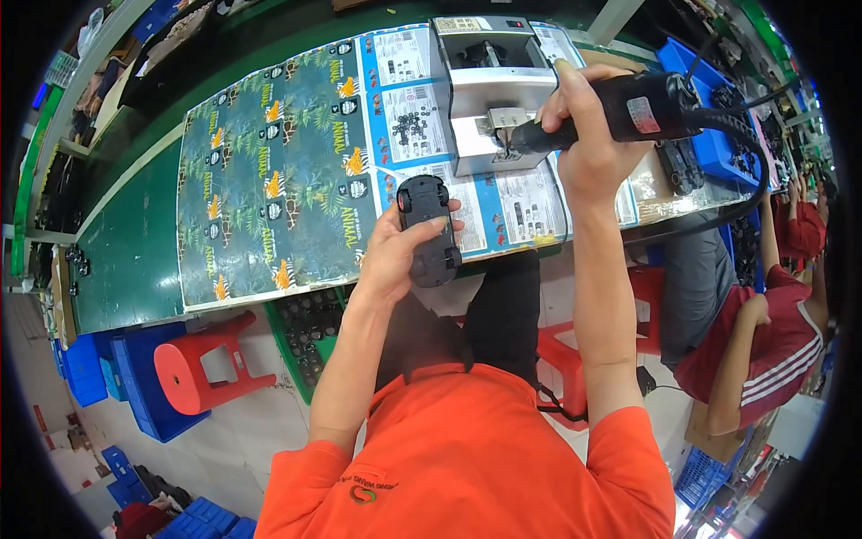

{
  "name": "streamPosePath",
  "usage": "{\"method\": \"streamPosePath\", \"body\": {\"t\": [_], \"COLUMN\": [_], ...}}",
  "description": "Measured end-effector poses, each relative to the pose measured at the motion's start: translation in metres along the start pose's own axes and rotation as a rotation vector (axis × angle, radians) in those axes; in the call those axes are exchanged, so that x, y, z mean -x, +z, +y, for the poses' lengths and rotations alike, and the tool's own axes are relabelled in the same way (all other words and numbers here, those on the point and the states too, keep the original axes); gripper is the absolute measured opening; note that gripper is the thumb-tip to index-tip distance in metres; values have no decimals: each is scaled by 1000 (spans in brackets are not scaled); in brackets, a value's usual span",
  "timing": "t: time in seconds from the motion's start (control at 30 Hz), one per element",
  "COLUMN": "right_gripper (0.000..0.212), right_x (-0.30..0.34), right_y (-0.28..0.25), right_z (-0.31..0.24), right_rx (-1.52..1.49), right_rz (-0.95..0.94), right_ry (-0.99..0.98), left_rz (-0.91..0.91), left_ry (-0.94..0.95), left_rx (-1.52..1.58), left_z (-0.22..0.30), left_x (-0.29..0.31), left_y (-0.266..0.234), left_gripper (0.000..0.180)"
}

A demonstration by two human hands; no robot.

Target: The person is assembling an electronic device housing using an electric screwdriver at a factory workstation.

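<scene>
My left hand (390,250) is closed round a black toy car (435,262), its underside turned up and the thumb lying across it. The car is held just above the table's near edge. My right hand (600,148) grips a black electric screwdriver (633,110), held sideways with a cable at its rear end. Its narrow front end reaches the metal pick-up part of a grey screw feeder (462,135). Whether a screw sits on the tip is too small to tell. Small black pieces (413,128) lie in a loose cluster left of the feeder.
Printed sheets (296,171) cover the green table (126,242). Blue bins (709,117) with dark parts stand at the right, beside the screwdriver's looping cable (761,171). Below the table are a red stool (193,368) and a green crate (296,364). A person in dark red (763,346) sits at right.
</scene>
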State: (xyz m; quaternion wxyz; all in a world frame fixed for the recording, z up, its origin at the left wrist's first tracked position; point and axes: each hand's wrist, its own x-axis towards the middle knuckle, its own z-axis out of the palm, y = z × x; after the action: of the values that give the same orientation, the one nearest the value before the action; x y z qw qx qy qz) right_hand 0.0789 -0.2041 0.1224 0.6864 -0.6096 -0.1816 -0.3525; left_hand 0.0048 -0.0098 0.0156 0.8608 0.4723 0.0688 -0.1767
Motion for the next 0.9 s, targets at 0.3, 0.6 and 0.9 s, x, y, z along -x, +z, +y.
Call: {"method": "streamPosePath", "body": {"t": [0.3, 0.6, 0.9], "right_gripper": [12, 9, 5], "right_x": [-10, 53, 57], "right_y": [19, 40, 48], "right_z": [-7, -19, -11], "right_rx": [123, -473, -393], "right_rz": [-255, -7, -16], "right_ry": [294, 288, 270], "left_rz": [27, -24, -21], "left_ry": [24, 13, 31], "left_rx": [56, 71, 38], "left_z": [-3, -4, -4], "left_x": [2, 1, 0], "left_y": [-10, -11, -10], "left_gripper": [42, 37, 36]}}
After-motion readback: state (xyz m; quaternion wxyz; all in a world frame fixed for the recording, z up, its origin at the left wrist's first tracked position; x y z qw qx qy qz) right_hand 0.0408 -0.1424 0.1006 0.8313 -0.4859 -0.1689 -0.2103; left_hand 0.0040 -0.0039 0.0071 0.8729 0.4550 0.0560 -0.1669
